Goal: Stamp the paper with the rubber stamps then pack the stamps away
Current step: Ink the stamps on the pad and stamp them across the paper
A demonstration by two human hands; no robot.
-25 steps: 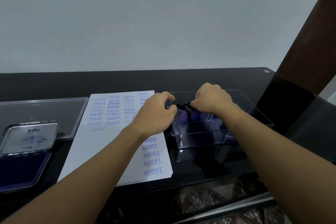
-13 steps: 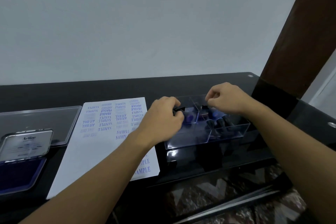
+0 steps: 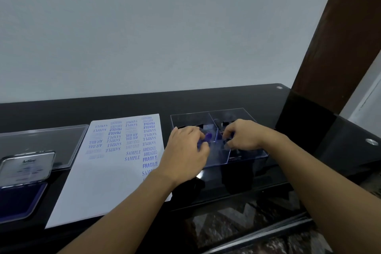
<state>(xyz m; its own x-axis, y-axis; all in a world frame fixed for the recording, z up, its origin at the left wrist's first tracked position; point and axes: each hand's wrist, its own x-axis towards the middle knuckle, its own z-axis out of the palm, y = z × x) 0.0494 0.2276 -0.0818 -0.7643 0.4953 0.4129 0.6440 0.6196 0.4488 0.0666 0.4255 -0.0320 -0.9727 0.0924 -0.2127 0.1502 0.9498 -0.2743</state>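
A clear plastic divided box (image 3: pixel 248 158) stands on the black table, right of the stamped white paper (image 3: pixel 115 173). My left hand (image 3: pixel 185 150) reaches into the box's left compartment and grips a purple-handled rubber stamp (image 3: pixel 208 136). My right hand (image 3: pixel 243 136) is in the right compartment with its fingers curled round a dark stamp (image 3: pixel 226 142), which is mostly hidden. More dark stamps (image 3: pixel 225 124) lie in the back compartments. Rows of blue words such as SAMPLE, FRAGILE and AIR MAIL cover the paper.
An open blue ink pad (image 3: pixel 19 200) with its raised metal lid (image 3: pixel 27 166) sits at the left edge. Behind it lies the box's clear lid (image 3: pixel 43 140). A dark wooden post (image 3: pixel 338 37) rises at the right. The table's front edge (image 3: pixel 226 204) is close to my arms.
Both hands have dropped lower into the box's compartments. The view has shifted, so the box and paper sit a little further right than before.
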